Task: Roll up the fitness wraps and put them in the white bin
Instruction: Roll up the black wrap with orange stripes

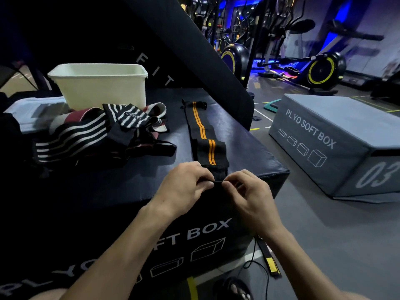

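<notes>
I pinch the near end of the black wrap with orange stripes point(203, 135) between both hands, left hand point(186, 185) and right hand point(249, 191), ready to start a tight roll. It stretches along the surface point(249, 144) toward the white bin point(99, 87), whose front the striped wraps point(91, 131) crowd.

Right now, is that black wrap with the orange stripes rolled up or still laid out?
Mostly laid out: the orange-striped wrap lies stretched along the black box, with only its near end pinched by both hands.
</notes>
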The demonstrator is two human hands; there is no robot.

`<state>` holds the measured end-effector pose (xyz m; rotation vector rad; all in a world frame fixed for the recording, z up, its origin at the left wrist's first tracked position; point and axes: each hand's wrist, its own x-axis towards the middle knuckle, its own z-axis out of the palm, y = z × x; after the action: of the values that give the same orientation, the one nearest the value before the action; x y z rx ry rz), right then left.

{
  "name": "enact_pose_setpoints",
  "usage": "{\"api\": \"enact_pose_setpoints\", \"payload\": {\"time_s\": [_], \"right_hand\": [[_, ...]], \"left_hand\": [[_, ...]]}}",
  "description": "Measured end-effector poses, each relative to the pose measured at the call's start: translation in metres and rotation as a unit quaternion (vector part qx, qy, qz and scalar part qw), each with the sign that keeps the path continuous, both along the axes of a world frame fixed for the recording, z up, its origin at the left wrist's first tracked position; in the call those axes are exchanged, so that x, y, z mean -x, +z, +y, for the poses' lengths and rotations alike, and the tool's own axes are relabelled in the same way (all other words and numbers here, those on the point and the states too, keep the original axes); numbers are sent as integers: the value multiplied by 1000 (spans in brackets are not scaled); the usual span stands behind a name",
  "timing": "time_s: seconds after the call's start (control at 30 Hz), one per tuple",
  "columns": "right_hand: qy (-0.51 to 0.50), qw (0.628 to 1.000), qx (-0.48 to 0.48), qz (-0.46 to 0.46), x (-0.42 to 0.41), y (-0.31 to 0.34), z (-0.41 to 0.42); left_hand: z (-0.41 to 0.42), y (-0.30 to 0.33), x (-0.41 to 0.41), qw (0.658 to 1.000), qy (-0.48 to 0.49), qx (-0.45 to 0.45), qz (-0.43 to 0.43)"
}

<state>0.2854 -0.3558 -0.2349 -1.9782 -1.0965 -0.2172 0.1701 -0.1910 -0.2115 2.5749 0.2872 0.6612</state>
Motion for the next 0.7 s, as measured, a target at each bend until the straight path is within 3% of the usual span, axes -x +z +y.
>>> {"api": "enact_pose_setpoints", "payload": {"time_s": [0.13, 0.37, 0.47, 0.57, 0.7], "right_hand": [[-23, 999, 36, 26, -6, 3, 9], [-59, 990, 85, 101, -17, 14, 19], [-74, 995, 57, 29, -15, 18, 18], [4, 996, 37, -80, -18, 18, 16], [80, 972, 83, -204, -32, 9, 9]], "left_hand": [[6, 8, -3, 996, 5, 85, 16], [4, 16, -13, 988, 81, 118, 50], [8, 22, -18, 985, 78, 127, 84], [12, 26, -22, 983, 81, 127, 107], [15, 27, -23, 981, 69, 141, 115]]}}
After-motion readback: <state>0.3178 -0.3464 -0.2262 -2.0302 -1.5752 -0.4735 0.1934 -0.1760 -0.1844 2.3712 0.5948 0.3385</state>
